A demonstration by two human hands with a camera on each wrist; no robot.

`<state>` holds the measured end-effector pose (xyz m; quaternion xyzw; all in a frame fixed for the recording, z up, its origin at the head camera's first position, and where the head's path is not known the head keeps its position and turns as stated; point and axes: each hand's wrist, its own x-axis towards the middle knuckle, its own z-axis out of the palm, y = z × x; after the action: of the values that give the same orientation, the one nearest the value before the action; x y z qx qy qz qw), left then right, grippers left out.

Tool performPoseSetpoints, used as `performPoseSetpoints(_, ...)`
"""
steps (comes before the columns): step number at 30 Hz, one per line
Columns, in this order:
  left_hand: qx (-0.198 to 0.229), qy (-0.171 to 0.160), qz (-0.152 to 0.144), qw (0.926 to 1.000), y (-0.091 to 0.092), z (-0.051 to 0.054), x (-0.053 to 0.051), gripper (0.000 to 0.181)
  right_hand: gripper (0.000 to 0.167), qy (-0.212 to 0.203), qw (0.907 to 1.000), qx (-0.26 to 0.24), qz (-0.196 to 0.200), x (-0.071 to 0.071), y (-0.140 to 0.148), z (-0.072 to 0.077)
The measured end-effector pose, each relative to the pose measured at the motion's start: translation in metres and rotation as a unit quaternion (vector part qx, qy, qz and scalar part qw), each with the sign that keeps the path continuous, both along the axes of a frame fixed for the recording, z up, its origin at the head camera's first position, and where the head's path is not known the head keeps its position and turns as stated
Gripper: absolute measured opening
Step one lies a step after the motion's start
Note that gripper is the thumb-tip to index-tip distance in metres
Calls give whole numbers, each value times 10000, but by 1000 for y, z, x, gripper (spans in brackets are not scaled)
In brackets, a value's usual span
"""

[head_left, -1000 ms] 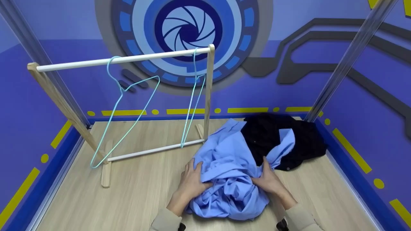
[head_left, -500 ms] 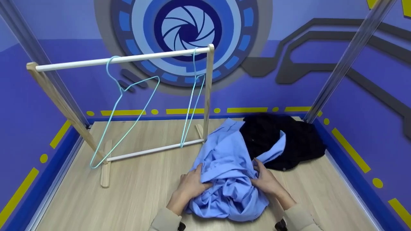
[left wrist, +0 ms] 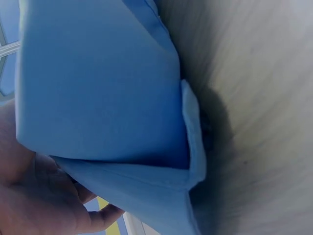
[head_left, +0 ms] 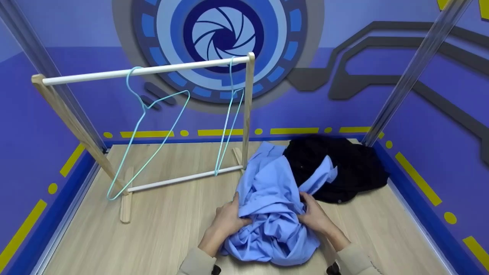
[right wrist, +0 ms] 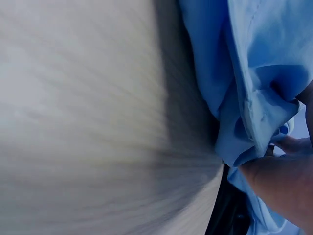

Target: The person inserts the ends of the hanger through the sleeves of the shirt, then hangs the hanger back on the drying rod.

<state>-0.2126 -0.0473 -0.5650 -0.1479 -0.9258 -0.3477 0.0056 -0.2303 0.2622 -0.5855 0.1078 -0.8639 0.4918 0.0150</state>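
Observation:
A crumpled light-blue shirt (head_left: 275, 183) lies bunched on the table in front of me. My left hand (head_left: 228, 217) grips its left side, thumb on top of the folds. On the opposite side my right hand (head_left: 317, 217) holds gathered cloth between thumb and fingers. One narrow flap of the shirt sticks out past the right fingers over a black garment (head_left: 359, 168). In the left wrist view, a stitched edge of the shirt (left wrist: 107, 98) hides part of the hand. Folded cloth (right wrist: 254, 107) sits at the thumb in the right wrist view.
A wooden rack with a white top rail (head_left: 168, 68) stands at the left. Two light-blue hangers hang from it, one left (head_left: 131, 137) and one near the right post (head_left: 225, 133). Patterned walls (head_left: 439, 114) enclose the wooden table (head_left: 164, 229) at back and sides.
The shirt's flap over the black garment has drawn leftward, toward the right hand. The upper part of the shirt has shifted and bunched slightly. Both hands have hardly moved; the right fingers have drawn in.

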Motion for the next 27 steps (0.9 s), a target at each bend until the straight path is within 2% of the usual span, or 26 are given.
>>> performPoseSetpoints(4, -25, -104, -25, 9999, -1, 0, 0, 103, 77, 450, 9976, 349, -383, -1, 0, -3)
performPoseSetpoints(7, -89, -165, -90, 9998, -1, 0, 0, 87, 88, 589, 9957, 513, -489, -1, 1, -4)
performPoseSetpoints(12, -284, -265, -219, 9990, -2, 0, 1, 56, 110, 122, 9970, 704, -290, -1, 4, -2)
performPoseSetpoints(17, -302, -182, -323, 9989, -3, 0, 1, 51, 112, -364, 9974, 611, -111, -1, 4, 0)
performPoseSetpoints(23, -268, 141, -441, 9986, -4, 0, 1, 43, 113, -535, 9983, 207, -34, -1, 3, 0)
performPoseSetpoints(27, -213, 381, -353, 9984, -3, -2, 1, 45, 111, -515, 9982, -112, 296, -1, 3, 0)
